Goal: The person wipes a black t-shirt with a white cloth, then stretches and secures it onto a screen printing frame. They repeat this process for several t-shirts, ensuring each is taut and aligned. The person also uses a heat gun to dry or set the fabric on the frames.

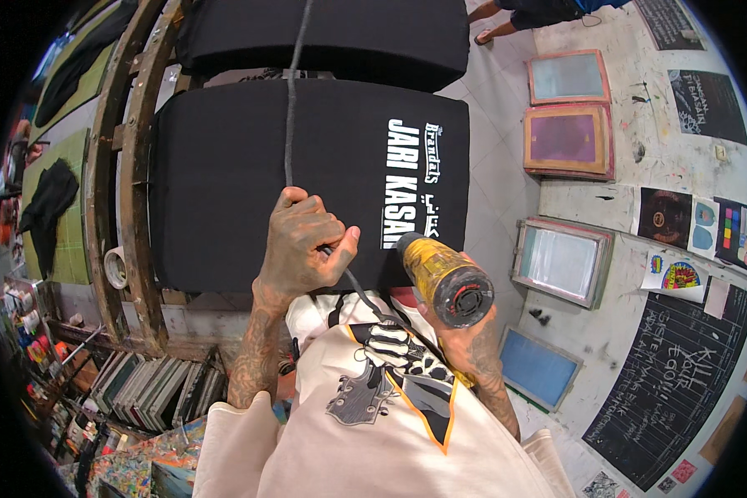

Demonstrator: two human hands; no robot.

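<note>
My left hand is closed in a fist round a dark grey cord. The cord runs away from me over the black fabric and comes out below the fist toward my body. In my right hand is a yellow-and-black heat gun, its round vented back facing up at me and its dark nozzle tipped toward the fabric. Beneath both hands lies a black T-shirt, spread flat over a board. White lettering is printed near its right side, just beyond the nozzle; the print's lower end is partly hidden by the gun.
A second black-covered board lies farther off. Wooden rails run along the left, with a tape roll beside them. Framed screens lean against the right wall. Screens fill a rack at lower left. Another person's legs stand at the far right.
</note>
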